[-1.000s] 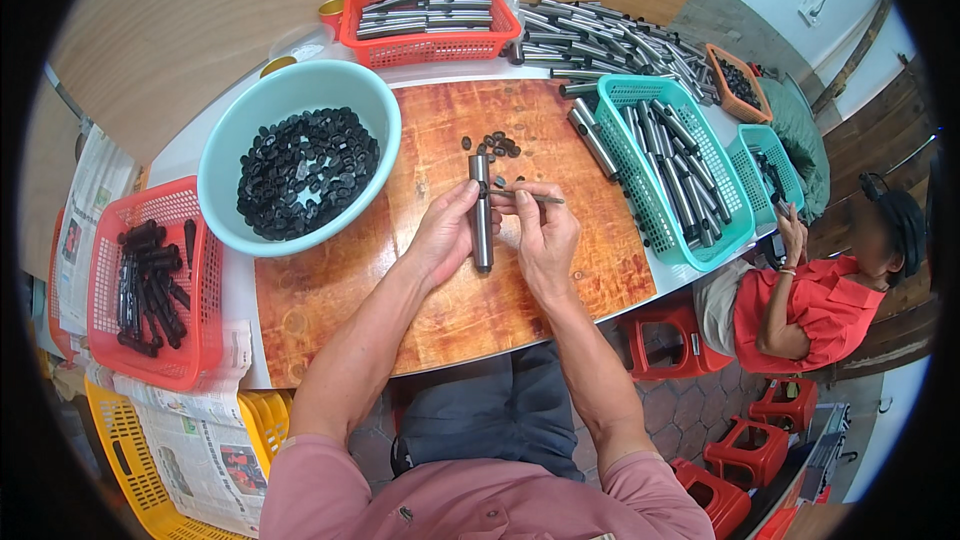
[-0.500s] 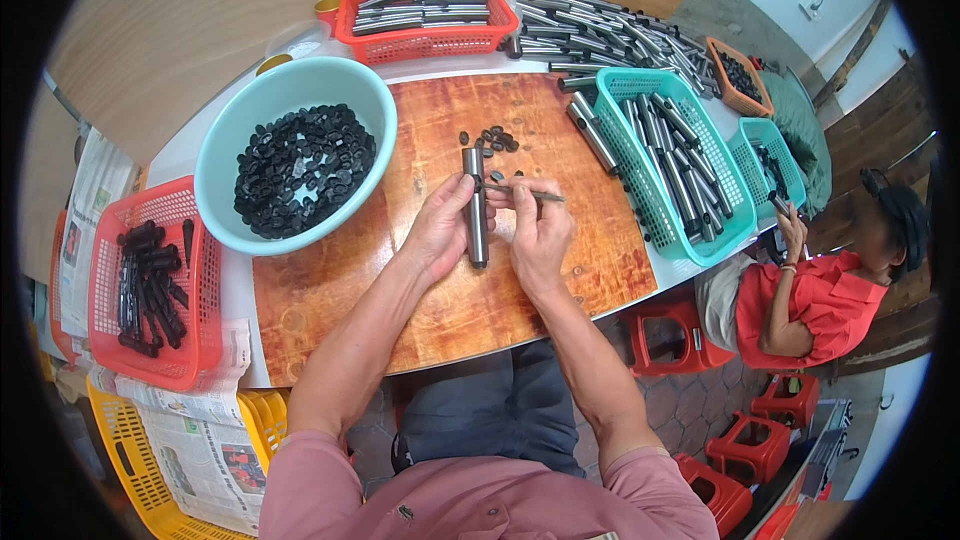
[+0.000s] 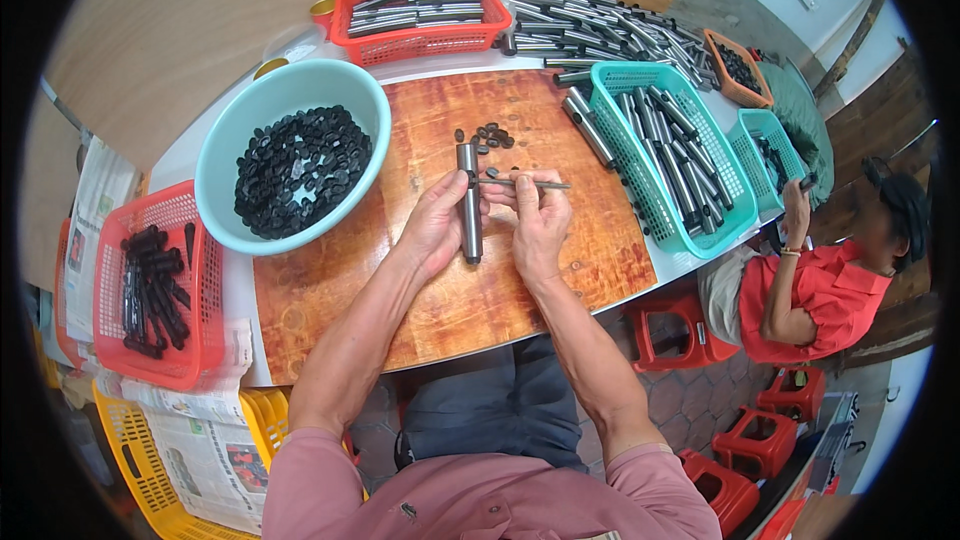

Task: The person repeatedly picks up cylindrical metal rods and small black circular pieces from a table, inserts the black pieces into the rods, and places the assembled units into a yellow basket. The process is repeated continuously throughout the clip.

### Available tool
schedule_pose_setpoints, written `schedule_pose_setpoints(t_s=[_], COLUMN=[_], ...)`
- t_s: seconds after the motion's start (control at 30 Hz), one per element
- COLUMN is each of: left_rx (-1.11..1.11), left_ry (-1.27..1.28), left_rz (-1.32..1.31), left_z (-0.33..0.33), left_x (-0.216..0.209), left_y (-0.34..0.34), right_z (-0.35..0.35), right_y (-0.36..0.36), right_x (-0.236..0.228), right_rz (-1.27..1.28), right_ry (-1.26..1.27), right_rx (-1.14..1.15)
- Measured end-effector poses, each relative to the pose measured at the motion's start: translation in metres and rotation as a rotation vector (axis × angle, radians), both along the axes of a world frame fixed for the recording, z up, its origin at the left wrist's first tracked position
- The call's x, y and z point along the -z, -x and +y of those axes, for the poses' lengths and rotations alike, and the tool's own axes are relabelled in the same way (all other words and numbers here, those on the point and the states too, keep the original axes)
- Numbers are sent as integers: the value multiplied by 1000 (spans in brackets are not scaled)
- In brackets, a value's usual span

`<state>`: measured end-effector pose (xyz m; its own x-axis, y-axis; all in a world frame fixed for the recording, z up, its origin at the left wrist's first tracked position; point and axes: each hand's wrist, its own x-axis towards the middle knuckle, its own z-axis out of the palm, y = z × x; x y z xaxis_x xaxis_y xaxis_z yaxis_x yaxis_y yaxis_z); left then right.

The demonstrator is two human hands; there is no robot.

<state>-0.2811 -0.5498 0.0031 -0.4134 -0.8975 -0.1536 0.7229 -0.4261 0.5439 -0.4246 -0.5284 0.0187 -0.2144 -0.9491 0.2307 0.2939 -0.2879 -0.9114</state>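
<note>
My left hand (image 3: 437, 221) is closed around a shiny metal tube (image 3: 472, 230) with dark ends, held nearly upright over the wooden board (image 3: 400, 320). Between the thumb and fingers of my right hand (image 3: 540, 228) is a thin metal rod (image 3: 545, 184), lying roughly level. Its left tip points at the upper part of the tube, near a dark spot in its side; whether it touches there I cannot tell. Just beyond the tube, several small black oval pieces (image 3: 493, 136) lie loose on the board.
A light-blue basin (image 3: 375, 155) of black oval pieces stands left, beside a red basket (image 3: 212, 280) of black parts. Tubes fill a red basket (image 3: 430, 43) at the back and a green basket (image 3: 735, 160) at right; more tubes (image 3: 600, 35) lie piled behind. A co-worker (image 3: 810, 290) sits at right.
The rod in my right hand has turned from a slight slant to nearly level. The tube has shifted slightly left in view. At right, the co-worker's raised hand has moved up a little.
</note>
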Motion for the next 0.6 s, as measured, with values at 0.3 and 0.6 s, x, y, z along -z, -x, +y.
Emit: schedule_pose_setpoints(t_s=[0.3, 0.6], left_rx=[20, 23], left_ry=[31, 37], left_rz=[-10, 3], left_z=[-2, -6], left_x=[7, 8], left_y=[-2, -1], right_z=[0, -1], right_y=[0, 1], right_x=[2, -3], right_rz=[-54, -40], right_ry=[-6, -10], right_rx=[3, 8])
